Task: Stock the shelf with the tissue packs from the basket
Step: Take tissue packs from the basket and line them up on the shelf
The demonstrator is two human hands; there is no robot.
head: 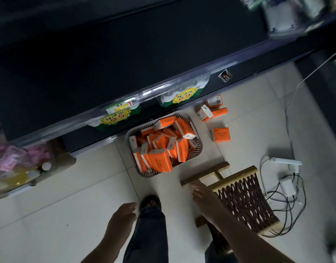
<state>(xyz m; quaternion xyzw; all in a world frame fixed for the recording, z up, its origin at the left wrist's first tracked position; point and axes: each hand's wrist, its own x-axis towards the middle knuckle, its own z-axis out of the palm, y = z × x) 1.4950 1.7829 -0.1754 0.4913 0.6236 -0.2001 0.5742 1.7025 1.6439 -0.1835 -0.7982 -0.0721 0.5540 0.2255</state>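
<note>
**Hands.** The left hand (123,215) hangs low beside the left leg, fingers loose and close together, holding nothing. The right hand (200,196) reaches forward with fingers straight and spread, also holding nothing. It is blurred and sits over the near corner of the stool (245,198); whether it touches the frame cannot be told.

**Floor, near.** A sandalled foot (150,203) stands on pale tiles (49,215) between the two hands. The stool, a wooden frame with a dark woven seat, is to the right of the foot. Right of the stool lie a power strip (285,161), a charger (287,186) and tangled cables (277,205).

**Task items.** The basket (134,130) stands on the floor just beyond the foot, close against the shelf base. It is heaped with orange packs (159,160), which lie at mixed angles, some on edge. One pack (221,134) lies alone on the tiles right of the basket. A small cluster (210,111) lies farther off, by the shelf base.

**Shelf.** The shelf (106,63) runs diagonally across the upper view, a dark board with a clear front rail (163,86). Under it are wrapped water bottles (184,95) carrying yellow "9.9" tags. A bin (21,168) of pink and yellow goods sits at the left end. Items at the upper right are too blurred to identify.
</note>
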